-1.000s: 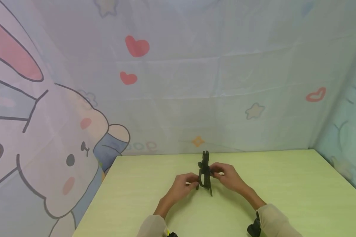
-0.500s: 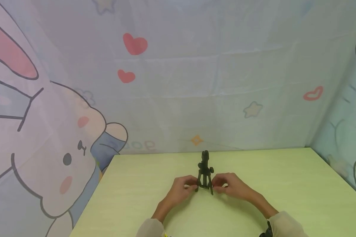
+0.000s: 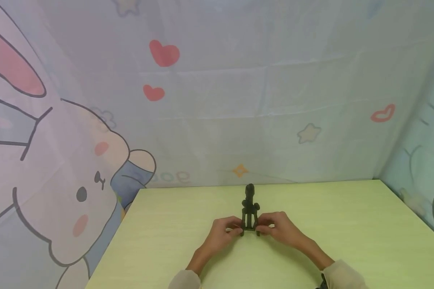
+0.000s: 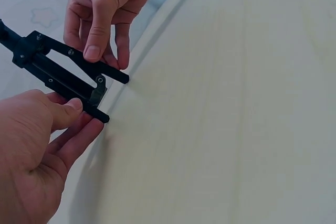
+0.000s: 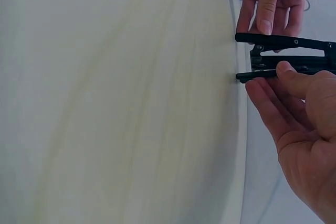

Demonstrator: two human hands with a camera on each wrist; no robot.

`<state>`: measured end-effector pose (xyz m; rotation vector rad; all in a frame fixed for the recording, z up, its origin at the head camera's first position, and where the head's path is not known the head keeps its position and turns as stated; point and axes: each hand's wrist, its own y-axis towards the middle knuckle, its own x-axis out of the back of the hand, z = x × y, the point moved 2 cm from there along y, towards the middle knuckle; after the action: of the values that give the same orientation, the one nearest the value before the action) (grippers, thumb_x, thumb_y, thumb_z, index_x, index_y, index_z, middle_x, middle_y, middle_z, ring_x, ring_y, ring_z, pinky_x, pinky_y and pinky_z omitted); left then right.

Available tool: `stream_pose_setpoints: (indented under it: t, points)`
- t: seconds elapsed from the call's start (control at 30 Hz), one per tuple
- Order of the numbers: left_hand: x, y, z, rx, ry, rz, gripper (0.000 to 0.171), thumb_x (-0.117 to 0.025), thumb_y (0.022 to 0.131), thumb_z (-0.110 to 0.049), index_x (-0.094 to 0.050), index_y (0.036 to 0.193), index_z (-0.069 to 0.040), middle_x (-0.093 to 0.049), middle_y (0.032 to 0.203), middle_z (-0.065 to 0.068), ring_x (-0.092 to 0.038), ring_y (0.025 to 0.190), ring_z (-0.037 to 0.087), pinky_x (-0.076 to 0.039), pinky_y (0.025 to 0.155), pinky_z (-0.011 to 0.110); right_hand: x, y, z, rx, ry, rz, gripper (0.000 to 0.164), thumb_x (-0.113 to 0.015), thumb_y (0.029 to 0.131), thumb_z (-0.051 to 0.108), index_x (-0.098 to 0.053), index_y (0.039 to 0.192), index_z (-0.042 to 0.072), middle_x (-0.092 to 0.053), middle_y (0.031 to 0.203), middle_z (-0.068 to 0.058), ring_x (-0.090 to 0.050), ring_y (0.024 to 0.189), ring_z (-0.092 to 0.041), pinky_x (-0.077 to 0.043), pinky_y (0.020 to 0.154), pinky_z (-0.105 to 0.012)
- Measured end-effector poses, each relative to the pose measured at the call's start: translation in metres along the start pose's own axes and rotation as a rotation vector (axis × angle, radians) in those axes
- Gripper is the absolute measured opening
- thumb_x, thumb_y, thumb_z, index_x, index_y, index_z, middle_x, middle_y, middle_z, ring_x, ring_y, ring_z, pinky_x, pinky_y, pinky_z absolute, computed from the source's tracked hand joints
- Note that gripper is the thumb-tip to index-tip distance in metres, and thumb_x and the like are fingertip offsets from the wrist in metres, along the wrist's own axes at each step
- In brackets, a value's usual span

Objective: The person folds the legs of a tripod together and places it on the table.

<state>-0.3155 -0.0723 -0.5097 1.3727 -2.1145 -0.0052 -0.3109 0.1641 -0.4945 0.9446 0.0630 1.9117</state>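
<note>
A small black tripod (image 3: 250, 196) stands upright toward the back of the table, with knobs at its middle and its head on top. In the head view my left hand (image 3: 222, 234) is at the left leg and my right hand (image 3: 283, 230) at the right leg. The left wrist view has my left thumb and fingers pinching the lower part of one leg (image 4: 93, 113). From the right wrist, I see my right thumb and fingers pinching another leg (image 5: 252, 76). Both legs run nearly parallel, joined by a brace. The third leg is mostly hidden.
The pale yellow-green table (image 3: 166, 249) stretches around the tripod on all sides. Behind it hangs a printed cloth (image 3: 217, 132) with hearts, stars and a large rabbit. More cloth hangs along the right side.
My right hand has moved from beside the tripod's middle down to its right leg. The tripod has turned a little, and its front legs have drawn from splayed to nearly parallel.
</note>
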Motion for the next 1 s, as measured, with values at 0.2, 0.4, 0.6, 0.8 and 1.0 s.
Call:
stream_pose_setpoints:
  t: [0.2,0.4,0.6,0.8,1.0]
  points:
    - [-0.0018,0.0001,0.0011,0.002,-0.007,-0.013,0.016,-0.071,0.096,0.000,-0.076,0.110,-0.005,-0.076,0.105,0.008,-0.073,0.098,0.020,-0.058,0.082,0.027,-0.0045,0.0019,-0.0028,-0.030,0.022,-0.015,0.007,-0.074,0.094,0.001,-0.076,0.095,0.008,-0.077,0.088,-0.008,-0.075,0.081,-0.021,-0.062,0.069,-0.029]
    - [-0.0026,0.0000,0.0018,-0.018,0.002,-0.014,0.016,-0.070,0.096,0.001,-0.076,0.112,-0.002,-0.076,0.107,0.010,-0.074,0.099,0.024,-0.059,0.083,0.029,-0.0058,0.0027,-0.0021,-0.029,0.013,-0.031,0.004,-0.076,0.093,0.004,-0.077,0.096,0.006,-0.078,0.090,-0.006,-0.076,0.082,-0.020,-0.062,0.070,-0.029]
    - [-0.0034,-0.0005,0.0026,-0.022,0.013,-0.013,0.019,-0.070,0.096,0.002,-0.075,0.114,-0.001,-0.075,0.109,0.012,-0.074,0.099,0.024,-0.059,0.084,0.030,-0.0057,0.0051,-0.0003,-0.022,-0.027,-0.041,0.006,-0.077,0.093,0.003,-0.077,0.098,0.006,-0.078,0.093,-0.001,-0.075,0.085,-0.013,-0.061,0.075,-0.029]
    - [-0.0049,-0.0011,0.0009,0.009,0.003,-0.012,0.021,-0.070,0.095,0.003,-0.075,0.114,-0.003,-0.075,0.111,0.009,-0.074,0.101,0.023,-0.058,0.085,0.029,-0.0055,0.0063,0.0025,-0.021,-0.036,-0.044,0.006,-0.076,0.093,0.002,-0.076,0.099,0.003,-0.078,0.096,-0.004,-0.076,0.089,-0.017,-0.061,0.077,-0.028]
    - [-0.0046,-0.0012,-0.0010,0.014,-0.010,-0.025,0.020,-0.071,0.094,0.003,-0.076,0.113,-0.004,-0.075,0.111,0.010,-0.074,0.101,0.028,-0.059,0.085,0.030,-0.0062,0.0071,0.0035,-0.017,-0.036,-0.048,0.007,-0.075,0.093,0.002,-0.077,0.100,0.004,-0.078,0.096,-0.004,-0.075,0.088,-0.016,-0.061,0.075,-0.028]
